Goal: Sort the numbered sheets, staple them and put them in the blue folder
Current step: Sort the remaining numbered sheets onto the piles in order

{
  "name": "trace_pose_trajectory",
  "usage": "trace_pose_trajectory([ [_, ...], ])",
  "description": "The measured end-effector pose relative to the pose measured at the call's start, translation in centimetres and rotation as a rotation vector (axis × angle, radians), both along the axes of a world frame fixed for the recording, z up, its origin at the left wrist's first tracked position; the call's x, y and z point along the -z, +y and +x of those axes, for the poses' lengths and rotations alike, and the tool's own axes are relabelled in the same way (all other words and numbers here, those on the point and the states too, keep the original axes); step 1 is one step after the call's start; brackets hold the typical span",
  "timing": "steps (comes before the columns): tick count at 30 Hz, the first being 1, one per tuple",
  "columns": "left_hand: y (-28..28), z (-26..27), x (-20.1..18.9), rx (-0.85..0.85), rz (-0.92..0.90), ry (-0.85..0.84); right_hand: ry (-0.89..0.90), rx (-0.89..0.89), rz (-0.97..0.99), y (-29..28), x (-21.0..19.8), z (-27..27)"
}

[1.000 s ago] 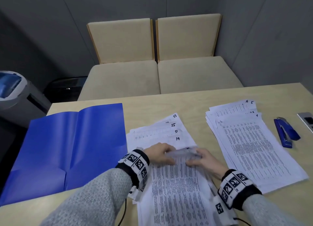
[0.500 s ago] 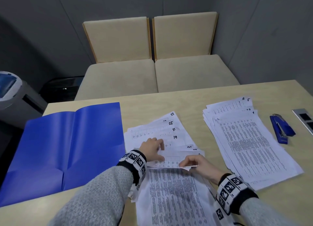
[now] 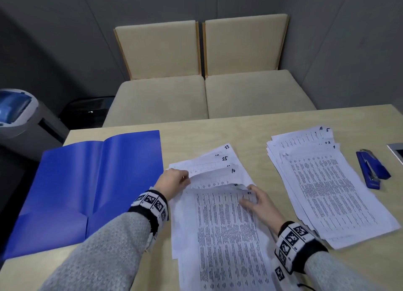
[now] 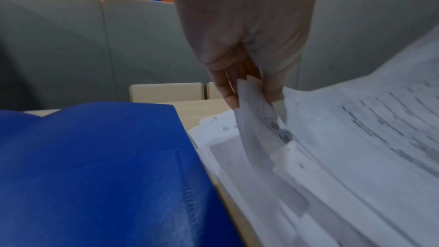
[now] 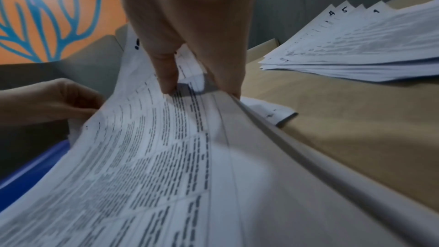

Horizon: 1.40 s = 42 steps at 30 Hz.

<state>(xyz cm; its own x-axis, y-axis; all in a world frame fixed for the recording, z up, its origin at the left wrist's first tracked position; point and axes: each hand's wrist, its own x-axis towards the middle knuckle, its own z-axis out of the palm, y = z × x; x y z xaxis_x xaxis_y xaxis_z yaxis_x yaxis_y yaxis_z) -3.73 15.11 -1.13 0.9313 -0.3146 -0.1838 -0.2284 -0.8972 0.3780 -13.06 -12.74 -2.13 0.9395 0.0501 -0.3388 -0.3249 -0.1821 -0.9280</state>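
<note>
A fanned pile of numbered sheets (image 3: 218, 225) lies in the middle of the table, with corners marked 23, 25 and 16 showing at its far end. My left hand (image 3: 174, 180) pinches the top left corner of the sheet marked 16 (image 3: 213, 174), seen between thumb and fingers in the left wrist view (image 4: 251, 100). My right hand (image 3: 254, 200) pinches the curled top edge of the nearest sheets (image 5: 180, 138) and lifts it. A second pile of sheets (image 3: 327, 188) lies to the right, marked 4, 5 and 1. The blue folder (image 3: 87, 186) lies open at the left. A blue stapler (image 3: 371, 169) sits far right.
Two beige chairs (image 3: 202, 79) stand beyond the table's far edge. A grey bin (image 3: 19, 114) with a blue lid stands on the floor at the left. A metal plate (image 3: 397, 152) is set in the table at the right edge.
My left hand has moved up and taken the corner of the sheet marked 16, which now covers the 19 and 21 corners. My right hand has shifted right along the curled top edge.
</note>
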Motion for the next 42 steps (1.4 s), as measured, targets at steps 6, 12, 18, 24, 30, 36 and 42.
trace_pose_trajectory([
  [6, 0.0, -0.9, 0.6, 0.108, -0.041, -0.233, 0.004, -0.057, -0.027, 1.0, 0.1, 0.5],
  [12, 0.1, -1.5, 0.5, 0.199, 0.051, -0.329, 0.024, -0.074, -0.069, 0.8, 0.2, 0.4],
  [18, 0.4, -1.9, 0.3, 0.033, -0.303, -0.176, -0.044, 0.106, -0.246, 0.6, 0.3, 0.7],
  [24, 0.1, -1.5, -1.4, 0.078, -0.35, 0.364, -0.113, 0.042, -0.149, 0.9, -0.3, 0.7],
  [30, -0.9, 0.3, -0.3, -0.305, -0.526, 0.224, -0.072, 0.063, -0.08, 0.5, -0.6, 0.4],
  [36, -2.3, 0.8, 0.6, -0.123, -0.25, 0.237, -0.089, 0.14, -0.101, 0.0, -0.5, -0.5],
  [42, -3.0, 1.0, 0.3, 0.025, -0.144, 0.136, -0.099, 0.046, -0.151, -0.2, 0.1, -0.4],
])
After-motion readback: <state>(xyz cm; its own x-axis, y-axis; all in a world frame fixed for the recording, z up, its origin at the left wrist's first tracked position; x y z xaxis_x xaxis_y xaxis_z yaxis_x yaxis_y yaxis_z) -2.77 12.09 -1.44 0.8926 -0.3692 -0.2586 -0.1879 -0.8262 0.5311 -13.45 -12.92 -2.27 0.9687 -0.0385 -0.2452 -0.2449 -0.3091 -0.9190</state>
